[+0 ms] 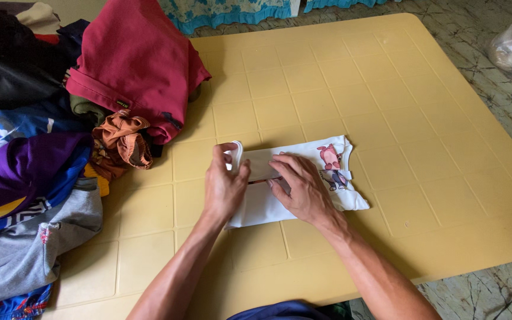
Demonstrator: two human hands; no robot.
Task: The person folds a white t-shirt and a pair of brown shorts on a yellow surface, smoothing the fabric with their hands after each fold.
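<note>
Two forearms reached in from the near edge. The left hand [225, 185] pinched the folded edge of one small white shirt [303, 178], which lay under both hands on the yellow surface [339, 77]; the right hand [303, 186] pressed flat, grasping nothing. This looked like mid-fold; the next fold needs aligned edges. One clothes pile [48, 136] lay left.
</note>
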